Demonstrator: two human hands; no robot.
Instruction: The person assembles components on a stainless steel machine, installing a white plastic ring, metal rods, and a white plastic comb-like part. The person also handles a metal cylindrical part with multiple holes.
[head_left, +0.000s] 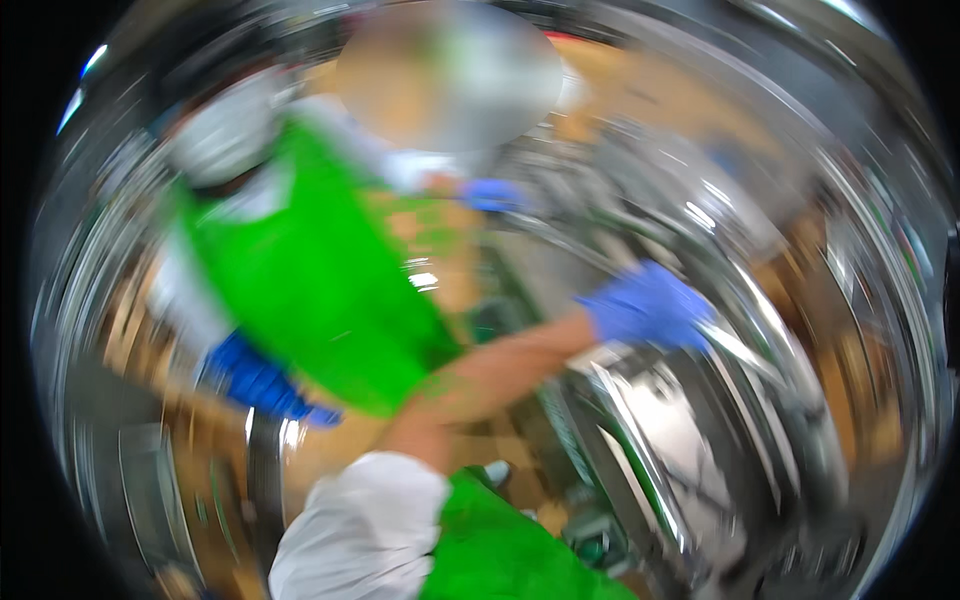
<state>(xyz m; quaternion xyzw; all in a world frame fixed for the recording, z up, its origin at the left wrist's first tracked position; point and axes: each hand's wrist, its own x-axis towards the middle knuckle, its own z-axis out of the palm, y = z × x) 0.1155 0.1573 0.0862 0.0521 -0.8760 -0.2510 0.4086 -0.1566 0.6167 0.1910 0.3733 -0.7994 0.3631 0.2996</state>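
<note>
My left hand, in a blue-violet glove, reaches across from the lower left, out of a white sleeve. It is closed around a pale metal bar on a large stainless steel machine. The bar runs slantwise under the hand and shows on both sides of it. Motion blur smears the single fingers. Below the hand lie shiny metal panels of the machine. My right hand is out of the picture.
A co-worker in a bright green apron stands close at the left. One blue-gloved hand hangs low; the other gloved hand is at the machine's far end. Brownish floor shows between us. A curved metal rim bounds the machine's right side.
</note>
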